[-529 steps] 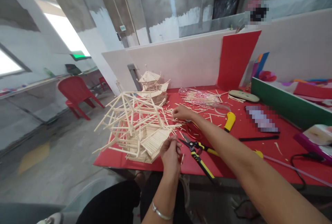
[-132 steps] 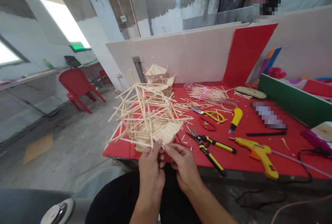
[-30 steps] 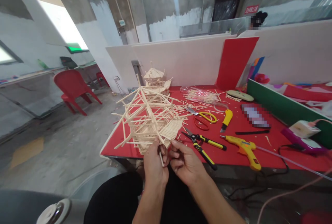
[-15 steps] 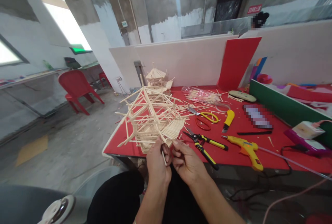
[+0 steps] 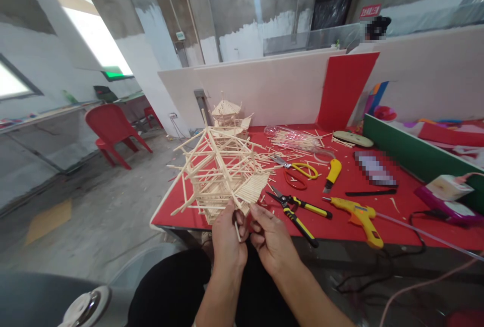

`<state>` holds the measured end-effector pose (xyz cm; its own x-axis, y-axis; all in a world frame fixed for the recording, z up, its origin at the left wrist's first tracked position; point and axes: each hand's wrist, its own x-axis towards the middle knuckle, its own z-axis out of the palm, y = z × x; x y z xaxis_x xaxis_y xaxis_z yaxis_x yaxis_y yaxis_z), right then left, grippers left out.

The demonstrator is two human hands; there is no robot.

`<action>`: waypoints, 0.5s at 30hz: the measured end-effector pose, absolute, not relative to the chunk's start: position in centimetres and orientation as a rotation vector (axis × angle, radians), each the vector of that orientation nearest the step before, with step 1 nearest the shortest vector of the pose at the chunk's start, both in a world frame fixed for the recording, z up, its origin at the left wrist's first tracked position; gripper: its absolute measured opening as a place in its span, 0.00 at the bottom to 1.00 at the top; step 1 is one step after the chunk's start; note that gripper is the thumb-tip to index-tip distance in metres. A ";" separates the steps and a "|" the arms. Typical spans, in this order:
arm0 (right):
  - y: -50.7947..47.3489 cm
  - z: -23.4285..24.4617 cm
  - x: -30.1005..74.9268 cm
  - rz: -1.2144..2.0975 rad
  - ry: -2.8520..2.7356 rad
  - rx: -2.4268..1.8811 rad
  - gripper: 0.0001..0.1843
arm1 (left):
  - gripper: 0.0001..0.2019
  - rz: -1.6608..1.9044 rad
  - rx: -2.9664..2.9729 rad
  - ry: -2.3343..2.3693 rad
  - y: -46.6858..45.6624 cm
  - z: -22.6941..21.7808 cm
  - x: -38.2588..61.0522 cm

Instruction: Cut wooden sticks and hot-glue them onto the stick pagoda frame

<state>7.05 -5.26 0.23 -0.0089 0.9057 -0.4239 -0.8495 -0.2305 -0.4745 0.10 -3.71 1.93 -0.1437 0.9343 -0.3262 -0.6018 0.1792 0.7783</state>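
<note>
A pagoda-like model of thin wooden sticks [image 5: 219,158] stands at the table's front left, its roof frame mostly open. One roof face carries a panel of close-laid sticks [image 5: 252,187]. My left hand [image 5: 227,236] is closed at the model's near corner, thumb on the roof beam's lower end. A pale stick [image 5: 237,231] juts down from its fingers; whether it joins the model I cannot tell. My right hand [image 5: 273,236] pinches with thumb and forefinger at the panel's lower edge. Anything small between those fingertips is hidden.
On the red table [image 5: 242,240] to my right lie pruning shears [image 5: 298,213], scissors [image 5: 298,169], a yellow utility knife [image 5: 333,173] and a corded glue gun [image 5: 357,216]. Loose sticks in a plastic bag [image 5: 291,138] lie behind. A smaller finished-looking stick pavilion [image 5: 227,110] stands at the back.
Both hands stay at the same corner of the model, with barely any movement. The whole view has shifted very slightly.
</note>
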 end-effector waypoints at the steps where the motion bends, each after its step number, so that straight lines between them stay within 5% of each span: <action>1: -5.3 0.2 6.9 1.613 -0.118 -0.785 0.21 | 0.17 1.404 0.433 1.011 -3.7 1.9 0.1; 8: -6.3 -0.1 6.6 1.444 -0.519 -0.916 0.16 | 0.17 1.397 0.366 0.949 -3.9 1.9 0.0; 12: -8.4 -0.9 7.8 0.964 -1.129 -1.018 0.06 | 0.16 1.458 0.217 0.869 -5.1 2.7 -0.1; 15: -9.9 -1.7 8.9 0.718 -1.499 -0.929 0.12 | 0.14 1.431 0.097 0.856 -6.3 3.4 -0.3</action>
